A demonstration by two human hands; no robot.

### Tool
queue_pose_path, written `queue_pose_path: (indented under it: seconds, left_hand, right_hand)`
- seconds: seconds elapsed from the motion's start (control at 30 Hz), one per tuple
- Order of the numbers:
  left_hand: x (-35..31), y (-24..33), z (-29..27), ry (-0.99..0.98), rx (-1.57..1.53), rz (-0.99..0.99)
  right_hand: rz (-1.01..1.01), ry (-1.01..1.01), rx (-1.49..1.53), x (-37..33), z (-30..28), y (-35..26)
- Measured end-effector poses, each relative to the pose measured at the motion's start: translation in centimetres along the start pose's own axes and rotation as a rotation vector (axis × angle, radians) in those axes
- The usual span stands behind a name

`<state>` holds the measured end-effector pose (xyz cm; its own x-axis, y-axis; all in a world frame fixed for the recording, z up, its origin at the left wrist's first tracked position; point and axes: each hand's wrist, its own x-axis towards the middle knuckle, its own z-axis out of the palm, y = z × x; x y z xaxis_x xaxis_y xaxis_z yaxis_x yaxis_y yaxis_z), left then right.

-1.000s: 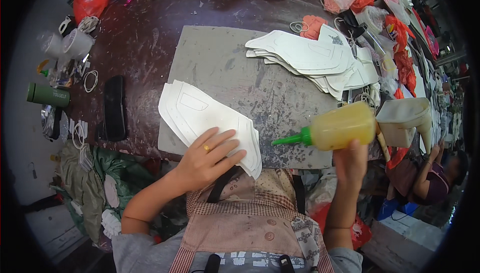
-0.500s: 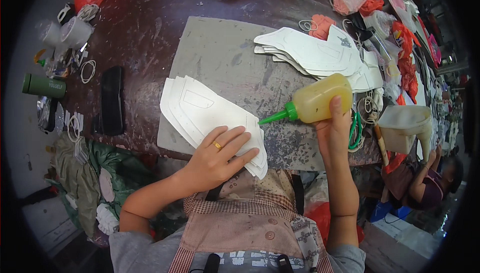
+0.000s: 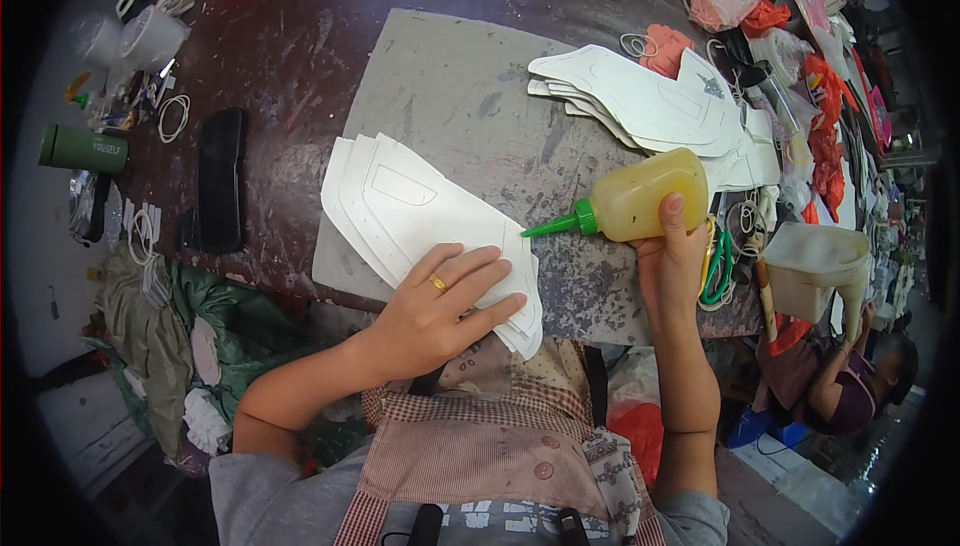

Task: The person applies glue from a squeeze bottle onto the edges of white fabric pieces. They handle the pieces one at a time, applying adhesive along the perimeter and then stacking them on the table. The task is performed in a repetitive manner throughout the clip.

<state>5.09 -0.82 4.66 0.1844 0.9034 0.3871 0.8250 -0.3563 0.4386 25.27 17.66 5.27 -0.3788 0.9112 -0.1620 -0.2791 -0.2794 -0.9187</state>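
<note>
The left hand (image 3: 440,306) lies flat, fingers spread, on the near end of a stack of white cut pieces (image 3: 420,216) at the near edge of the surface (image 3: 300,56). The right hand (image 3: 675,266) has its fingers wrapped around a yellow squeeze bottle (image 3: 640,201); its green nozzle (image 3: 560,224) points left toward the stack, above a grey mat (image 3: 460,106). Beyond lies a second white stack (image 3: 650,106). A black case (image 3: 220,181) and a green flask (image 3: 82,149) lie far left.
</note>
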Motion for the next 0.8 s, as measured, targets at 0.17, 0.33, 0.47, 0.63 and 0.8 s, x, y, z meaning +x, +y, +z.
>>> queue_pose_path:
  seconds: [0.17, 0.33, 0.47, 0.63, 0.8]
  left_hand:
    - [-0.07, 0.03, 0.03, 0.003, -0.009, -0.010]
    - [-0.10, 0.04, 0.11, 0.000, -0.010, -0.013]
    - [-0.09, -0.03, 0.08, 0.002, -0.012, -0.005]
    - [-0.17, 0.07, 0.16, 0.008, -0.024, -0.016]
    - [-0.18, 0.02, 0.10, 0.025, -0.050, -0.025]
  right_hand:
    - [-0.035, -0.007, 0.006, -0.19, 0.05, 0.08]
    - [-0.030, -0.035, 0.014, -0.18, -0.23, -0.13]
    - [-0.029, -0.015, 0.021, -0.13, -0.07, -0.04]
    - [-0.027, -0.028, -0.024, 0.03, -0.25, 0.18]
    - [0.015, -0.059, -0.029, -0.29, -0.50, -0.33]
